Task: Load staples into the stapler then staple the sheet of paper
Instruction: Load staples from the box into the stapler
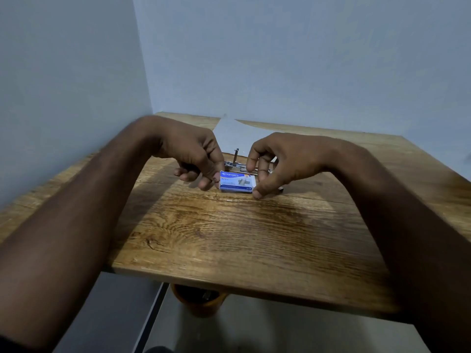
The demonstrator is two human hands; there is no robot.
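A small blue staple box (237, 181) lies on the wooden table (242, 235), held between both hands. My left hand (196, 156) pinches its left end with thumb and fingertips. My right hand (275, 161) grips its right end. Just behind the box lies a metal stapler (235, 164), opened up with one part standing upright; my hands partly hide it. A white sheet of paper (234, 136) lies flat beyond the stapler, toward the wall.
The table stands in a corner, with walls close at the left and back. Its front edge is near me. Under that edge an orange round container (198, 301) stands on the grey floor.
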